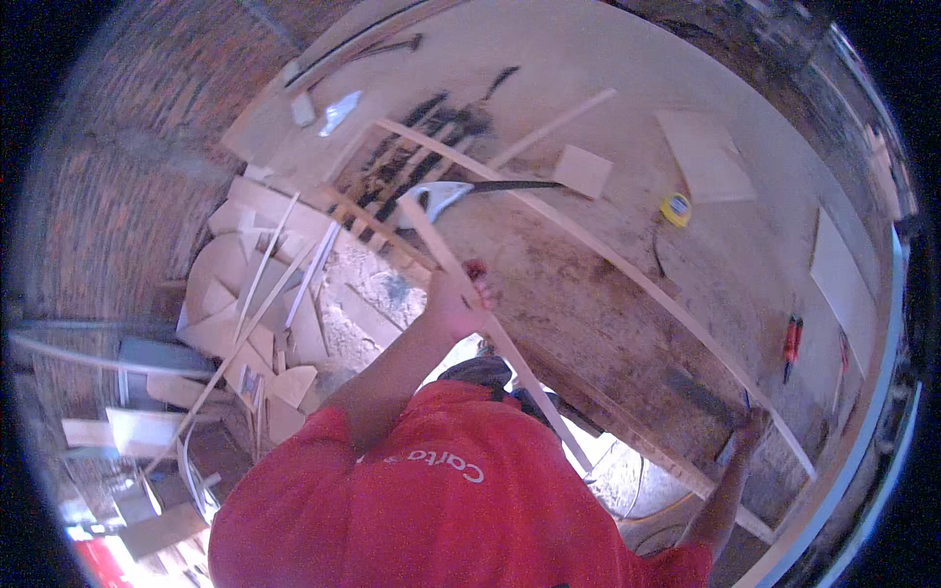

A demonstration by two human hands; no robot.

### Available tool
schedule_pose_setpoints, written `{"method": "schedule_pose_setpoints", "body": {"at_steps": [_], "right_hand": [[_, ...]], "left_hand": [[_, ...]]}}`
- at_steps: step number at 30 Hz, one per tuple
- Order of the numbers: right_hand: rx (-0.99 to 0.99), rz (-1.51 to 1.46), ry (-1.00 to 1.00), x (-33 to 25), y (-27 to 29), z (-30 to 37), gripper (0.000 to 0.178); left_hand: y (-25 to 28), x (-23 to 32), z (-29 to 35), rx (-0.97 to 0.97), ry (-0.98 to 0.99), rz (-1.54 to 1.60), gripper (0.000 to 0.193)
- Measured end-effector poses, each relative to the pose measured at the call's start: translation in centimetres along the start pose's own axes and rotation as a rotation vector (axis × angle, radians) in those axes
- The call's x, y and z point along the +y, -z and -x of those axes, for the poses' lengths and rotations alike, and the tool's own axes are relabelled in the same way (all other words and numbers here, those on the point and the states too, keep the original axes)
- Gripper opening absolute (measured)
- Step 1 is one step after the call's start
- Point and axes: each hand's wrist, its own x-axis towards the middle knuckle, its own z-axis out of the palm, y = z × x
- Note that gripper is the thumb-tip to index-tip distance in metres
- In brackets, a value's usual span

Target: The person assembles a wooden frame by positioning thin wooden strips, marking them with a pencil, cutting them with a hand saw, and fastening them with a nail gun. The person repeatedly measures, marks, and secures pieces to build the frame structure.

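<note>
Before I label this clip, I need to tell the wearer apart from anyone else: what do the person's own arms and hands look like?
The left hand and right hand show no gloves. Both forearms are uncovered below the short sleeves of a red shirt, which has white lettering. Finer details on the hands are too blurred to tell.
</note>
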Motion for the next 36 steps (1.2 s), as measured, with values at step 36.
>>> {"method": "schedule_pose_setpoints", "body": {"at_steps": [36], "right_hand": [[-0.414, -0.344, -0.310, -41.2, 12.8, 35.7, 0.028]], "left_hand": [[-2.9, -7.2, -0.3, -0.299, -0.274, -0.862, 0.034]]}}
